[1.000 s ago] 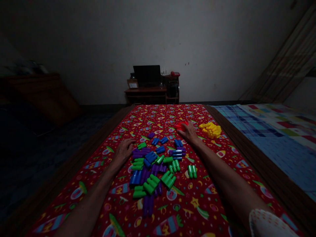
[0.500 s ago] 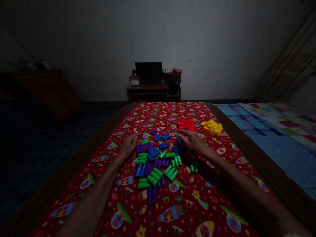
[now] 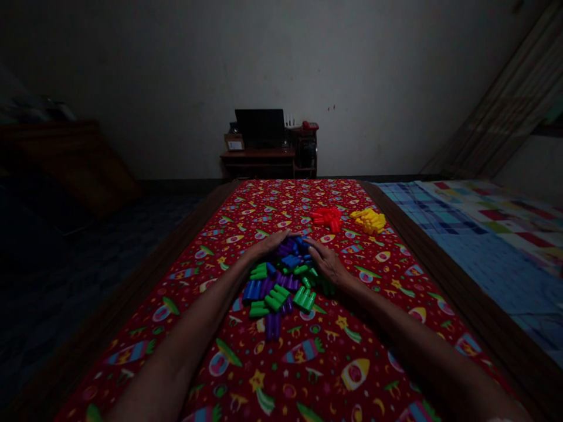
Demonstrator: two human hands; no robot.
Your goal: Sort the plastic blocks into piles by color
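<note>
A heap of green toy blocks [image 3: 277,298], blue toy blocks [image 3: 252,290] and purple toy blocks [image 3: 272,326], each with rounded finger-like bars, lies on a red patterned cloth [image 3: 308,387]. My left hand [image 3: 271,242] curves around the far left side of the heap, fingers stretched out. On the far right side, my right hand [image 3: 328,264] presses against the blocks with its fingers extended. The fingertips of both hands nearly meet at the heap's far edge. Neither hand visibly grips a single block. Some blocks are partly hidden behind the hands.
Beyond my right hand lie a pile of red blocks [image 3: 326,218] and a pile of yellow blocks [image 3: 369,221]. A desk with a dark monitor [image 3: 260,128] stands against the wall. At the right is a blue checked sheet [image 3: 444,225]; a wooden cabinet [image 3: 57,158] is at the left.
Both hands have moved inward, the left one rightward and forward. The blocks at the far side are bunched closer together between them. The view has shifted slightly.
</note>
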